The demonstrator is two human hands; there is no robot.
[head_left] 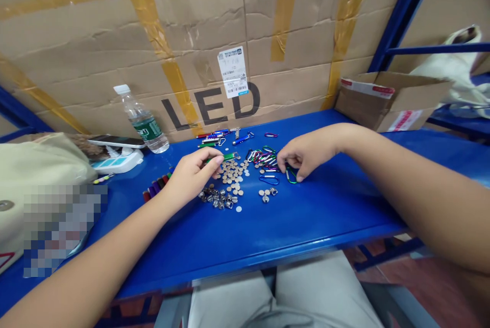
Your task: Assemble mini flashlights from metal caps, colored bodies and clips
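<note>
Head view: left hand [193, 175] grip closed on a green mini torch [225, 157]; right hand [308, 157] grip half-open, touching a green carabiner [291, 176]. Small metal discs [231, 175] lie between both hands on the blue worktop [306, 216].

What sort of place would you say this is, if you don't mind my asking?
It looks like a small workshop or packing station: a blue metal bench holds small round metal discs and bright carabiner clips, before a large taped cardboard carton.
</note>
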